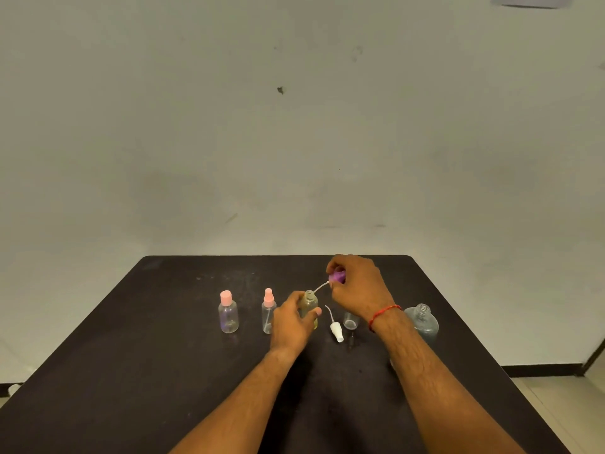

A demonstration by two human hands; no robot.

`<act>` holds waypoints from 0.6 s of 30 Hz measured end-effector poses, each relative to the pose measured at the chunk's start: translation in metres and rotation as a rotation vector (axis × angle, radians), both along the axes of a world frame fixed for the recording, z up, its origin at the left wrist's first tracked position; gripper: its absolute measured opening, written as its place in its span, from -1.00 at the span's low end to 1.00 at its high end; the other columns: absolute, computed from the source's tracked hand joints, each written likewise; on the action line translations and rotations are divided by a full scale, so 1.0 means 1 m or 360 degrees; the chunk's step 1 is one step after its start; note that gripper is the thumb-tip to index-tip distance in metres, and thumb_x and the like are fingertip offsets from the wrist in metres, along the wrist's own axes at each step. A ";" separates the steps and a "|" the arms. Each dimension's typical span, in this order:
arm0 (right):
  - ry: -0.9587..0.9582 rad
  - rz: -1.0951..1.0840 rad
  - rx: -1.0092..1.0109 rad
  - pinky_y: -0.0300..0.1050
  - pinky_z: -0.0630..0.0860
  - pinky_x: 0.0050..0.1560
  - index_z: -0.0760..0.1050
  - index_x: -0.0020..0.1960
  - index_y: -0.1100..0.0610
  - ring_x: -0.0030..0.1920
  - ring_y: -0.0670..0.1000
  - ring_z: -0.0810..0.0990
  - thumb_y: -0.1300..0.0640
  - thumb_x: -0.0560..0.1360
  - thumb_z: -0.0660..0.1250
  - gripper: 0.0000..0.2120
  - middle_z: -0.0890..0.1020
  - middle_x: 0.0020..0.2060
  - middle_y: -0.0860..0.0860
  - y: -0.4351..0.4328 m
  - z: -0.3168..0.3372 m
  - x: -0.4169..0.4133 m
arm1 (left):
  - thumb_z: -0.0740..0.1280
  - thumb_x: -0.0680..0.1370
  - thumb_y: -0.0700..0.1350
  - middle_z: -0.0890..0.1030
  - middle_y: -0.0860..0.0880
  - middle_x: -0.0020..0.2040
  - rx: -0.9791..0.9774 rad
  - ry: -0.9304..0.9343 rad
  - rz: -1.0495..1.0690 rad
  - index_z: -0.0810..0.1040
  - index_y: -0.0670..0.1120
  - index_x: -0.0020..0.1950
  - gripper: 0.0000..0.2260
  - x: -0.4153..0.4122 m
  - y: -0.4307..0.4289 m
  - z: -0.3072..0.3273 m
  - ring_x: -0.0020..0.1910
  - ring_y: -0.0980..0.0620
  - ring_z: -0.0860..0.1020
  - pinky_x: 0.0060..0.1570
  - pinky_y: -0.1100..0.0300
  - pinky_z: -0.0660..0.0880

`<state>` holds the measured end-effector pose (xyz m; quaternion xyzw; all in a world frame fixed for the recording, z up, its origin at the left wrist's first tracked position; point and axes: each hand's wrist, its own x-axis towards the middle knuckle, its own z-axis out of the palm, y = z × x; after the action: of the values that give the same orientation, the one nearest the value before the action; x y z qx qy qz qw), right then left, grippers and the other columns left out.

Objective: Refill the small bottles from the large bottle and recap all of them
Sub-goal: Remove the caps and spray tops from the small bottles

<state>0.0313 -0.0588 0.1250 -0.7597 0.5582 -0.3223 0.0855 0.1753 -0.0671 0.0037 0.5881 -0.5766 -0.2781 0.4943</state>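
While your left hand (291, 319) clasps the yellowish bottle (309, 306) to steady it, your right hand (355, 286) pinches the purple pump cap (339, 276). Its dip tube (320, 286) angles toward the open neck, apparently for recapping.

I am looking at a dark, matte table (131, 371) with rounded far corners, standing against a plain off-white wall (294, 126). The wall is showing a few scuffs and one small dark mark (280, 90) near the middle. A pale sheet (532, 1) is peeking in at the top right corner. A dark skirting strip (540, 370) is running along the wall's base on the right, above light floor tiles (563, 417). The lighting is looking dim and even.
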 end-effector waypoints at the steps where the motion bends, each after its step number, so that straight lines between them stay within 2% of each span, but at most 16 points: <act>1: -0.0035 -0.0037 -0.0028 -0.17 0.57 -0.05 0.58 -0.07 0.05 -0.13 -0.06 0.59 0.27 0.39 0.36 -0.83 0.63 -0.16 -0.05 0.002 -0.003 -0.003 | 0.50 0.51 -0.07 0.61 0.13 0.00 0.0024 -0.0019 0.0011 0.54 -0.03 0.22 -0.69 -0.001 -0.002 0.001 0.00 0.16 0.59 0.08 0.30 0.52; 7: -0.0172 -0.0248 -0.0083 -0.28 0.47 -0.15 0.55 -0.12 0.04 -0.19 -0.09 0.56 0.23 0.44 0.39 -0.89 0.59 -0.18 -0.06 0.012 -0.023 -0.018 | 0.49 0.51 -0.05 0.64 0.04 0.01 0.0106 -0.0165 0.0048 0.52 -0.05 0.16 -0.72 -0.006 -0.017 -0.002 0.00 0.07 0.60 0.04 0.25 0.49; 12: -0.0331 -0.0426 -0.0134 -0.41 0.36 -0.29 0.49 -0.19 0.03 -0.26 -0.11 0.54 0.18 0.43 0.43 -0.87 0.58 -0.26 -0.07 0.017 -0.042 -0.019 | 0.48 0.52 -0.03 0.65 -0.01 0.06 0.0187 -0.0226 0.0044 0.51 -0.04 0.16 -0.72 -0.009 -0.021 -0.009 0.04 0.01 0.61 0.11 0.11 0.57; 18: -0.0480 -0.0530 -0.0137 -0.29 0.51 -0.29 0.47 -0.23 0.01 -0.31 -0.14 0.55 0.12 0.39 0.50 -0.81 0.57 -0.30 -0.09 0.025 -0.064 -0.011 | 0.48 0.52 -0.03 0.64 0.01 0.05 0.0218 -0.0192 0.0010 0.49 0.00 0.14 -0.73 -0.009 -0.020 -0.013 0.04 0.03 0.60 0.09 0.12 0.56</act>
<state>0.0203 -0.0343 0.0605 -0.6031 0.6426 -0.4656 0.0810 0.1666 -0.0875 -0.0097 0.6381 -0.5830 -0.2793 0.4183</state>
